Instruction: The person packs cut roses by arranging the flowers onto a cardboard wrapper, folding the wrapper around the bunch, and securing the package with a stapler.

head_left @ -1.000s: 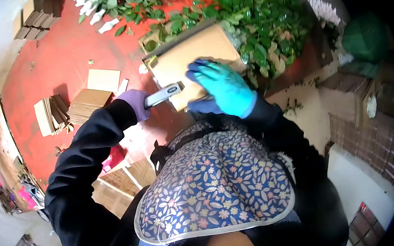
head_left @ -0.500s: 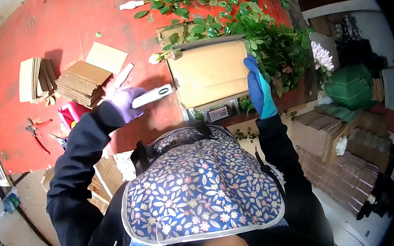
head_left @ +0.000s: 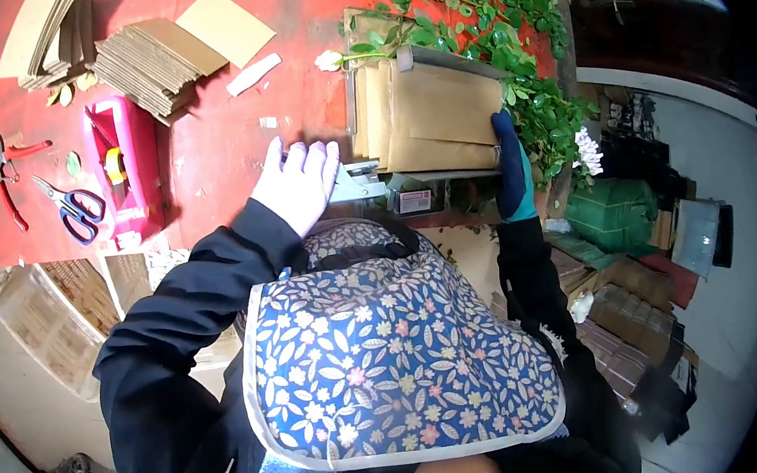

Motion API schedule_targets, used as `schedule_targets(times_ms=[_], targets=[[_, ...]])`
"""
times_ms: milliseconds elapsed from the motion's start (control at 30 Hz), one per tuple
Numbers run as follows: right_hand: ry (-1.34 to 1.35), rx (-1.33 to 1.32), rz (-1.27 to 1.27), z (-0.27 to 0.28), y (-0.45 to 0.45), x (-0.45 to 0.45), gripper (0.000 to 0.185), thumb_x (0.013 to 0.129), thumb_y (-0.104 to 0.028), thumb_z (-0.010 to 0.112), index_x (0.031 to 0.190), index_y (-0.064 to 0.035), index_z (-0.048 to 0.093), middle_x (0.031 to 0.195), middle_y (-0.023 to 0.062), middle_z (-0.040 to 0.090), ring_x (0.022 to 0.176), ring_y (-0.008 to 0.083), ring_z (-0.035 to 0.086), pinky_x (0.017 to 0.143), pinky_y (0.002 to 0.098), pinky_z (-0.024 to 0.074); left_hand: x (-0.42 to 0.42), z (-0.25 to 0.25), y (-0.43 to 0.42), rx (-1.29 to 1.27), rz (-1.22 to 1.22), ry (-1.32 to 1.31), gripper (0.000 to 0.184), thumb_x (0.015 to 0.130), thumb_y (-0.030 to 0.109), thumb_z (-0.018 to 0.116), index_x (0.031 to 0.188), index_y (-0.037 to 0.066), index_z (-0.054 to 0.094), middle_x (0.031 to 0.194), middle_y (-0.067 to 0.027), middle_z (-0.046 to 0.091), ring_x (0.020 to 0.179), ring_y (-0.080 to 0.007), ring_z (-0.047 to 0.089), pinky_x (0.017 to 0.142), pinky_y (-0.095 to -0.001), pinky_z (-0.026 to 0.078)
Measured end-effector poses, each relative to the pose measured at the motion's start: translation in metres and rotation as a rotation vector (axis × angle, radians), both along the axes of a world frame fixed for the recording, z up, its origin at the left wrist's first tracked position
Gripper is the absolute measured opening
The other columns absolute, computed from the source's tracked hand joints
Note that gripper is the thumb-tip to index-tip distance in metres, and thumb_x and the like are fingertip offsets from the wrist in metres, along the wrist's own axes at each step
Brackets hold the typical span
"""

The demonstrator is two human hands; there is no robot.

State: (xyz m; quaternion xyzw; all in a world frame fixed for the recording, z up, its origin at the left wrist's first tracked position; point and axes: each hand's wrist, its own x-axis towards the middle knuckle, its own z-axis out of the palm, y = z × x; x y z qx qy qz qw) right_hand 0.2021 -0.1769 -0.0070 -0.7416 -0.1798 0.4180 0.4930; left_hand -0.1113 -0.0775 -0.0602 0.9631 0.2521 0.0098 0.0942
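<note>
A folded brown cardboard wrap (head_left: 443,111) lies around rose stems near the table's front edge, its layers fanned at the left end. My left hand (head_left: 297,185), in a pale lavender glove, closes over a white and silver stapler (head_left: 356,181) whose nose meets the wrap's lower left corner. Along the wrap's right edge, my right hand (head_left: 512,169), in a blue and teal glove, grips the cardboard; its thumb is hidden. One pale rose (head_left: 329,60) pokes out at the wrap's upper left.
Cardboard sheets (head_left: 160,59) are stacked on the red table (head_left: 223,162). Left of them are a pink holder (head_left: 129,165), scissors (head_left: 74,207) and red-handled pruners (head_left: 10,172). Leafy rose stems (head_left: 515,33) cover the right side. A small labelled box (head_left: 414,200) sits below the wrap.
My left hand has brought the stapler right and down to the wrap's corner. The wrap now sits tilted, with its left layers fanned. My view has shifted.
</note>
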Motion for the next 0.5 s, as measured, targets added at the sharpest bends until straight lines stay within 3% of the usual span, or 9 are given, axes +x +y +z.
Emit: schedule_targets(times_ms=[167, 267, 333, 400, 500], targets=[[0.006, -0.004, 0.008, -0.002, 0.009, 0.000, 0.055, 0.101, -0.035, 0.048, 0.144, -0.0008, 0.042, 0.144, 0.0090, 0.047, 0.130, 0.0171, 0.046, 0.111, 0.0314, 0.0329, 0.003, -0.006, -0.004, 0.093, 0.015, -0.050, 0.050, 0.090, 0.018, 0.049, 0.136, -0.001, 0.047, 0.125, -0.0139, 0.059, 0.111, -0.0288, 0.057, 0.103, -0.0557, 0.038], [0.088, 0.010, 0.005, -0.025, 0.000, 0.033, 0.049, 0.103, -0.028, 0.048, 0.142, 0.0017, 0.044, 0.142, 0.0073, 0.047, 0.130, 0.0158, 0.044, 0.112, 0.0301, 0.0304, 0.015, -0.006, -0.002, 0.120, 0.005, -0.033, 0.050, 0.089, 0.017, 0.050, 0.135, -0.003, 0.047, 0.124, -0.0147, 0.059, 0.109, -0.0294, 0.057, 0.105, -0.0566, 0.037], [0.073, 0.023, 0.025, -0.015, 0.005, 0.021, 0.051, 0.102, -0.032, 0.049, 0.141, 0.0007, 0.045, 0.140, 0.0074, 0.049, 0.127, 0.0159, 0.047, 0.109, 0.0301, 0.0333, 0.021, -0.005, -0.002, 0.129, 0.002, -0.034, 0.051, 0.089, 0.017, 0.050, 0.135, -0.004, 0.047, 0.123, -0.0151, 0.058, 0.107, -0.0295, 0.057, 0.105, -0.0566, 0.037], [0.059, 0.038, 0.049, -0.012, 0.009, 0.013, 0.053, 0.100, -0.035, 0.051, 0.140, -0.0003, 0.046, 0.138, 0.0076, 0.051, 0.124, 0.0161, 0.050, 0.107, 0.0300, 0.0363, 0.027, -0.001, -0.002, 0.120, -0.031, 0.023, 0.053, 0.088, 0.016, 0.051, 0.136, -0.004, 0.046, 0.119, -0.0151, 0.058, 0.104, -0.0287, 0.057, 0.106, -0.0556, 0.036], [0.000, 0.058, 0.018, -0.022, 0.004, 0.021, 0.051, 0.101, -0.034, 0.049, 0.140, -0.0005, 0.047, 0.138, 0.0078, 0.051, 0.125, 0.0164, 0.049, 0.107, 0.0309, 0.0362, 0.033, -0.010, 0.013, 0.066, -0.062, -0.029, 0.040, 0.086, 0.018, 0.053, 0.121, 0.000, 0.053, 0.105, -0.0117, 0.057, 0.096, -0.0270, 0.056, 0.098, -0.0519, 0.042]])
